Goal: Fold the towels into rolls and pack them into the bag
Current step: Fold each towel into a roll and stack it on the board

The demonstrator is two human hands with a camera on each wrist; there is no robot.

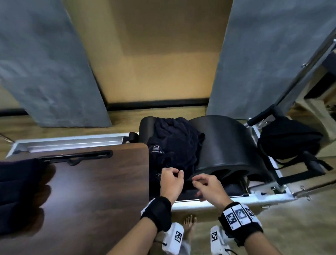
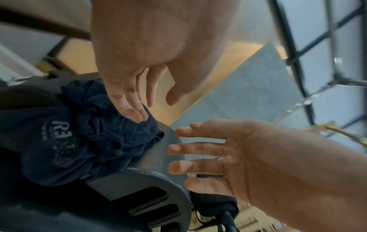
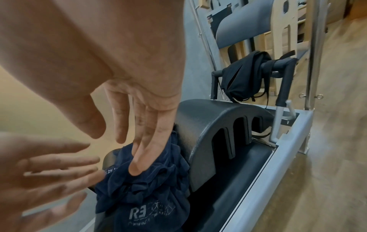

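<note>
Both hands are hovering empty, fingers loosely spread: the crumpled navy towel (image 1: 175,144) is lying heaped against the arc barrel (image 1: 223,144) just ahead of the left hand (image 1: 170,182), with the right hand (image 1: 208,187) beside and marginally farther.

Towel pile (image 1: 173,146) against foam arc (image 1: 223,144)

The head camera looks steeply down from above onto both hands. Each wrist camera looks along its own palm, very near the fingers. All three share the crumpled navy towel (image 1: 175,144) at centre frame.
</note>
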